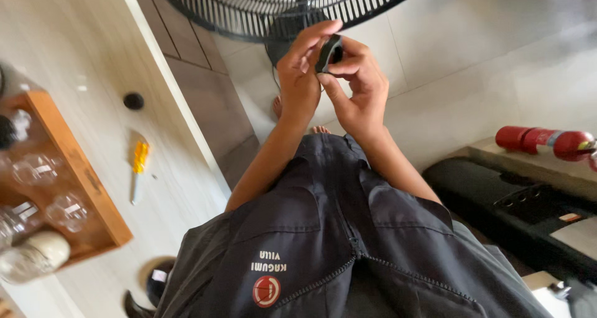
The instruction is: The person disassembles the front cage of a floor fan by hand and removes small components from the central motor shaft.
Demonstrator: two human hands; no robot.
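Note:
Both of my hands are raised in front of my dark zipped jacket [348, 243]. A small black plastic part [328, 53] sits between them, pinched by my right hand [357, 84] with thumb and fingers. Fingers of my left hand [301, 75] rest on the same part from the left side. Just beyond the hands stands a black wire fan guard [280, 4] of a floor fan, close to the part but apart from it.
A pale counter [93, 56] runs along the left, with a yellow-handled screwdriver [138, 168], a small black knob [133, 100] and a wooden tray [81, 168] of clear glasses. A red fire extinguisher [544, 140] lies at the right above a black case [510, 203]. Tiled floor lies below.

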